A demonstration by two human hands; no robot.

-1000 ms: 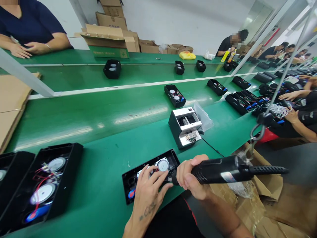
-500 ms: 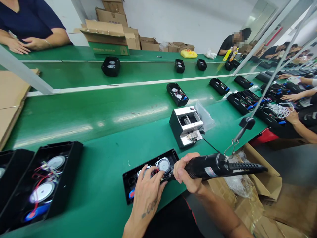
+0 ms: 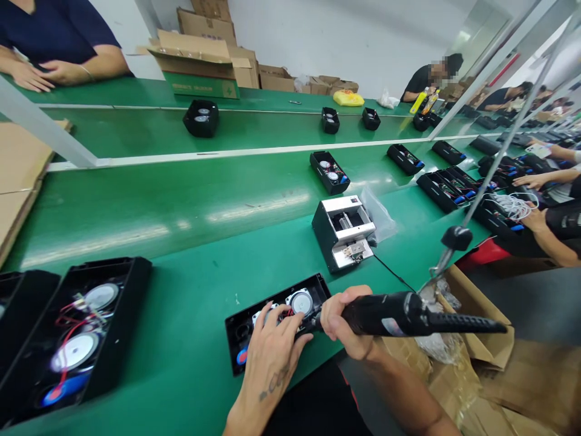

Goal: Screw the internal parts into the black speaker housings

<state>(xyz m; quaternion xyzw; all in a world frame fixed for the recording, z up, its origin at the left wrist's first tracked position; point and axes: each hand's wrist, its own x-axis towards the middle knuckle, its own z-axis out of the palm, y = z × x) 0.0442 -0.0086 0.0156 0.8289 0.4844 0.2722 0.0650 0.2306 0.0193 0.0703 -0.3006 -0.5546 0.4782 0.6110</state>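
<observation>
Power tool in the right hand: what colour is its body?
The power tool is black, with a small pale label; best seen in the head view.

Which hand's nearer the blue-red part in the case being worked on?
Left. The left hand lies over the case, just beside the blue-red part; the right hand, holding the black driver, is farther, by the case's other end.

The left hand (image 3: 272, 342) hides one speaker (image 3: 256, 317) — mostly (not wholly).

Right fingers (image 3: 334, 310) around power screwdriver (image 3: 379, 313), left fingers (image 3: 267, 320) over black case (image 3: 320, 289)
</observation>
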